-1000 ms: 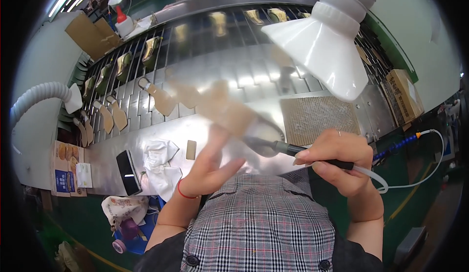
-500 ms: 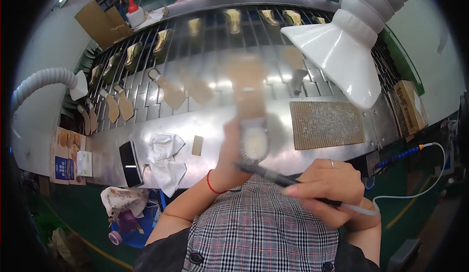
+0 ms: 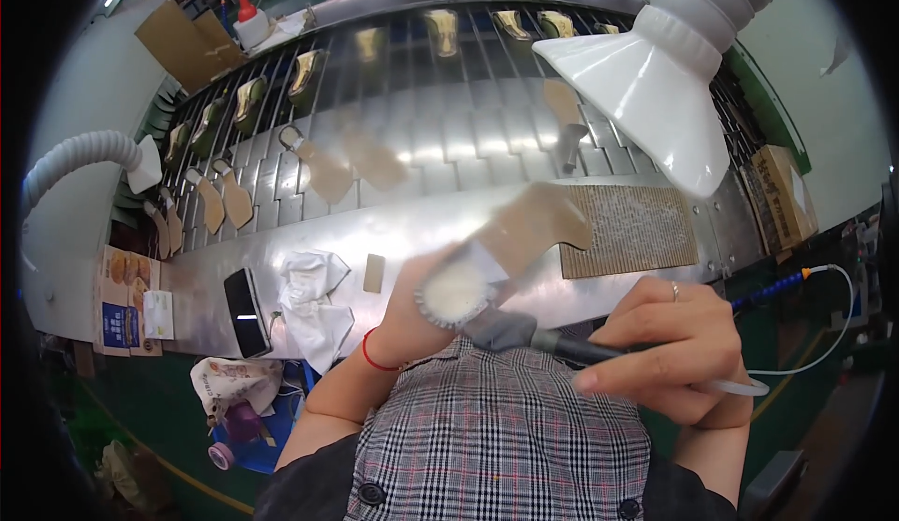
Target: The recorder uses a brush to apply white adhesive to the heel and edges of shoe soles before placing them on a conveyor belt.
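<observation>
My left hand (image 3: 412, 310) grips a tan insole (image 3: 534, 231) by its heel end, above the metal work surface. The insole's toe end points away and to the right. Its heel end carries a white pad with a pleated grey rim. In my right hand (image 3: 670, 348) is a black-handled glue brush (image 3: 510, 331) with a pale tube trailing from its back end. The brush's broad grey head meets the lower right edge of the heel rim; whether it touches is hard to see. Fingers of my left hand are partly hidden behind the insole.
A slatted conveyor (image 3: 449, 161) carries several tan insoles and, farther back, shoe uppers. A white extraction hood (image 3: 646, 100) hangs at right, over a corrugated cardboard sheet (image 3: 646, 231). A white cloth (image 3: 314, 301) and a phone (image 3: 247, 313) lie at left.
The insole has swung from pointing straight ahead to pointing right, its heel end shifting left. My right hand has moved a little right, with the brush still at the heel.
</observation>
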Demonstrator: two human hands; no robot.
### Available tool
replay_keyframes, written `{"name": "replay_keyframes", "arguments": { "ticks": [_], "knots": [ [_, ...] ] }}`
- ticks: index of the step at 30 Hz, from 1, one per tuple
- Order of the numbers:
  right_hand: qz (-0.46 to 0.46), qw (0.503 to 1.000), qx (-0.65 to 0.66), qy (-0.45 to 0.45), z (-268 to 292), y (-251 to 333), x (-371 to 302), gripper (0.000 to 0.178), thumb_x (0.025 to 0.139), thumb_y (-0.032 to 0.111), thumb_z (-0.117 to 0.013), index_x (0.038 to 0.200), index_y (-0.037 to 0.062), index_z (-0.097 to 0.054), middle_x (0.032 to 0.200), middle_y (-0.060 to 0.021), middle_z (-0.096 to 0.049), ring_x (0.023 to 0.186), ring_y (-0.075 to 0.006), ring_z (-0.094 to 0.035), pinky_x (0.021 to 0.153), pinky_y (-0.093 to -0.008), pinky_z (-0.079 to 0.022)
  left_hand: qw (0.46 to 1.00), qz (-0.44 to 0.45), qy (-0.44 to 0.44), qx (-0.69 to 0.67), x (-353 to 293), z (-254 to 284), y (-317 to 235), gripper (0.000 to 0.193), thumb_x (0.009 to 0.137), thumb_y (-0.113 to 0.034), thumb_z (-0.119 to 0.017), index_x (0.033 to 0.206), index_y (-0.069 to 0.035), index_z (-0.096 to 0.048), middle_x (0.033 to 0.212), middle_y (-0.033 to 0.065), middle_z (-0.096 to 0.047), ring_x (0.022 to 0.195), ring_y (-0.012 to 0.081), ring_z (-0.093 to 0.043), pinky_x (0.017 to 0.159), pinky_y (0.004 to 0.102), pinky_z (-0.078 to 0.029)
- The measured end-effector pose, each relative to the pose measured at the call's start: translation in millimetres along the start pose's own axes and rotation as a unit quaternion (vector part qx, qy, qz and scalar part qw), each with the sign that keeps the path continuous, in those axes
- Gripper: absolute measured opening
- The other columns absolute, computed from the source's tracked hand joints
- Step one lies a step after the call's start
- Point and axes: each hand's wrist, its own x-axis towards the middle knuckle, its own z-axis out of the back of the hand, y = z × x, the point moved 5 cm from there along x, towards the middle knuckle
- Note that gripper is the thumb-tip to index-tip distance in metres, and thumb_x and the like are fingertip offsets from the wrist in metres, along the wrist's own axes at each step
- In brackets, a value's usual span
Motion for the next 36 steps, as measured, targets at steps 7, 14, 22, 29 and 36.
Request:
{"name": "replay_keyframes", "arguments": {
  "ticks": [7, 14, 22, 29, 36],
  "knots": [
    [0.0, 0.997, -0.061, -0.05, 2, 5, -6, 0.019, 0.065, 0.017, -0.075, 0.084, 0.0168, -0.078, 0.078, -0.0039, -0.07, 0.064, -0.0174, -0.062, 0.056, -0.0277, -0.048, 0.998, 0.006, 0.007, -0.06, -9, 6, 1, 0.039, 0.076, -0.008, -0.081, 0.109, 0.003, -0.064, 0.094, 0.0093, -0.07, 0.084, 0.0134, -0.066, 0.075, 0.0279, -0.053],
    [-0.027, 0.993, -0.086, -0.071, 3, 0, -15, 0.033, 0.064, 0.002, -0.072, 0.096, 0.0097, -0.076, 0.086, -0.007, -0.07, 0.072, -0.0219, -0.065, 0.063, -0.0297, -0.052, 0.991, 0.085, 0.017, -0.103, -12, 13, 11, 0.042, 0.073, -0.006, -0.084, 0.111, 0.002, -0.066, 0.101, 0.0067, -0.071, 0.091, 0.0131, -0.066, 0.082, 0.0284, -0.053],
    [-0.016, 0.992, 0.032, -0.118, 9, -26, -31, 0.027, 0.071, 0.004, -0.072, 0.098, 0.0065, -0.076, 0.081, -0.009, -0.07, 0.069, -0.0221, -0.064, 0.062, -0.0312, -0.05, 0.968, 0.142, -0.04, -0.203, -17, 20, 22, 0.05, 0.071, -0.004, -0.086, 0.116, 0.003, -0.066, 0.107, 0.0076, -0.071, 0.097, 0.0134, -0.065, 0.088, 0.0291, -0.051],
    [-0.053, 0.97, 0.149, -0.187, 19, -66, -54, 0.023, 0.073, 0.008, -0.07, 0.094, 0.0019, -0.076, 0.076, -0.0131, -0.07, 0.069, -0.0241, -0.065, 0.064, -0.032, -0.05, 0.952, 0.138, -0.041, -0.27, -3, 12, 30, 0.053, 0.071, -0.001, -0.085, 0.119, 0.003, -0.064, 0.111, 0.0068, -0.069, 0.1, 0.0138, -0.064, 0.09, 0.0296, -0.05],
    [-0.113, 0.881, 0.37, -0.274, 23, -125, -94, 0.024, 0.079, 0.008, -0.061, 0.092, -0.0106, -0.069, 0.08, -0.0225, -0.069, 0.071, -0.0273, -0.067, 0.069, -0.0343, -0.053, 0.953, 0.184, -0.046, -0.235, 35, -9, 36, 0.035, 0.083, -0.011, -0.077, 0.115, -0.002, -0.066, 0.1, -0.0009, -0.067, 0.09, 0.0092, -0.06, 0.082, 0.0245, -0.048]
  ]
}}
